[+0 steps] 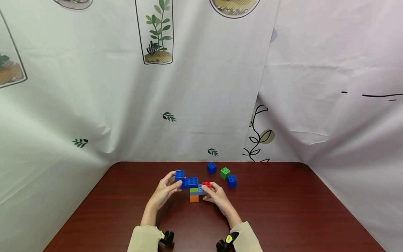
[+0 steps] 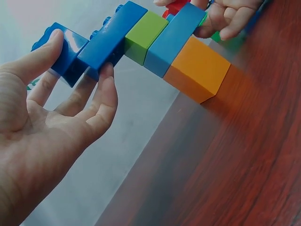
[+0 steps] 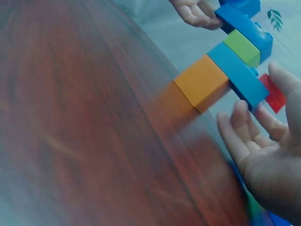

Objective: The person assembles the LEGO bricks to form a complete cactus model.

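A stack of toy building bricks stands on the table. Its orange brick (image 2: 197,70) is lowest, with a long light blue brick (image 3: 239,75) across it. Above that sit a lime green brick (image 2: 146,37) and, at the right end, a red brick (image 1: 206,184). A long blue brick (image 2: 113,40) lies on the lime one, bearing a small blue brick (image 1: 179,174) at its left end. My left hand (image 1: 162,191) pinches the small blue brick by the thumb, other fingers under the long one. My right hand (image 1: 219,199) grips the red brick at the light blue brick's end.
Behind the stack, to the right, lie a loose blue brick (image 1: 212,168), a green brick (image 1: 225,173) and another blue brick (image 1: 232,181). The dark red-brown table (image 1: 283,210) ends at a patterned white cloth (image 1: 201,87) at the back.
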The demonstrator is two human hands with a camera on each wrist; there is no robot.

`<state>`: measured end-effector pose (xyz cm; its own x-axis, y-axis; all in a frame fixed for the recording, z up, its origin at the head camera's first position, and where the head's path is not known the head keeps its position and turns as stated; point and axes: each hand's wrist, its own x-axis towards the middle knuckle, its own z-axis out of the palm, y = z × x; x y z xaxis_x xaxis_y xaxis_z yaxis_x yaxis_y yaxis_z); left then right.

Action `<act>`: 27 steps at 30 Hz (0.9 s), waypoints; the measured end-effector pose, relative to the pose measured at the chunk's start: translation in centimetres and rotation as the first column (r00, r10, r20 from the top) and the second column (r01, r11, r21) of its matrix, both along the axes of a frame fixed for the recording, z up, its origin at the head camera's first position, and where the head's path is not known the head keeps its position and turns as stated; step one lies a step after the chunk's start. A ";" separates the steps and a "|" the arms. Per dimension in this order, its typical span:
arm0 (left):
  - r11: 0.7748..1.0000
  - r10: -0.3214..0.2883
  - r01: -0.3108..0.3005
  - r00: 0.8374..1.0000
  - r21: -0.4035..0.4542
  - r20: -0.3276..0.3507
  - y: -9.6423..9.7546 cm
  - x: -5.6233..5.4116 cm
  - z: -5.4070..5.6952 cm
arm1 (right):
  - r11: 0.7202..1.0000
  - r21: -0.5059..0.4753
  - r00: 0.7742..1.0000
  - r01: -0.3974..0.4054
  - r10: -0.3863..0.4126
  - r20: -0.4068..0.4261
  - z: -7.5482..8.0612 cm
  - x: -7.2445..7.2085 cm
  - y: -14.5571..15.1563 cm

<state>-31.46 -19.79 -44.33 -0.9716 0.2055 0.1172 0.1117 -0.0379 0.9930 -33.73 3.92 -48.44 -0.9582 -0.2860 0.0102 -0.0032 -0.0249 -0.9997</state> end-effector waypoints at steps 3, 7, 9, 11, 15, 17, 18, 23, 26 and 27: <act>1.000 0.009 -0.009 1.000 0.009 -0.004 0.2 0.0 0.0 | 0.998 0.038 0.997 0.053 -0.050 -0.054 0.1 -0.1 0.5; 1.000 0.020 -0.020 1.000 0.021 0.002 0.4 0.0 0.0 | 0.965 0.032 0.954 0.261 -0.253 -0.162 0.4 -0.3 1.0; 0.999 0.021 -0.021 1.000 0.024 0.008 0.5 0.0 -0.1 | 0.913 -0.009 0.887 0.408 -0.399 -0.231 0.6 -0.6 1.3; 0.999 0.024 -0.025 1.000 0.028 0.011 0.6 -0.1 -0.1 | 0.843 -0.042 0.800 0.536 -0.523 -0.296 0.9 -0.8 1.6; 0.999 0.031 -0.032 0.999 0.040 0.016 0.8 -0.2 -0.1 | 0.727 -0.075 0.661 0.682 -0.657 -0.361 1.0 -1.2 2.7; 0.999 0.032 -0.033 0.999 0.043 0.017 0.8 -0.1 -0.1 | 0.693 -0.062 0.626 0.718 -0.683 -0.376 0.8 -1.3 3.2; 0.999 0.031 -0.032 0.999 0.044 0.017 0.8 -0.1 -0.1 | 0.681 -0.058 0.614 0.730 -0.691 -0.382 0.7 -1.4 3.5; 0.999 0.019 -0.020 1.000 0.045 0.010 0.7 -0.3 -0.3 | 0.631 0.032 0.594 0.775 -0.710 -0.378 0.1 -1.7 4.7; 0.999 0.010 -0.010 1.000 0.041 -0.001 0.7 -0.4 -0.5 | 0.631 0.108 0.623 0.768 -0.698 -0.353 -0.4 -1.8 5.3; 0.999 0.007 -0.007 1.000 0.038 -0.005 0.7 -0.5 -0.6 | 0.642 0.127 0.640 0.756 -0.687 -0.344 -0.5 -1.9 5.4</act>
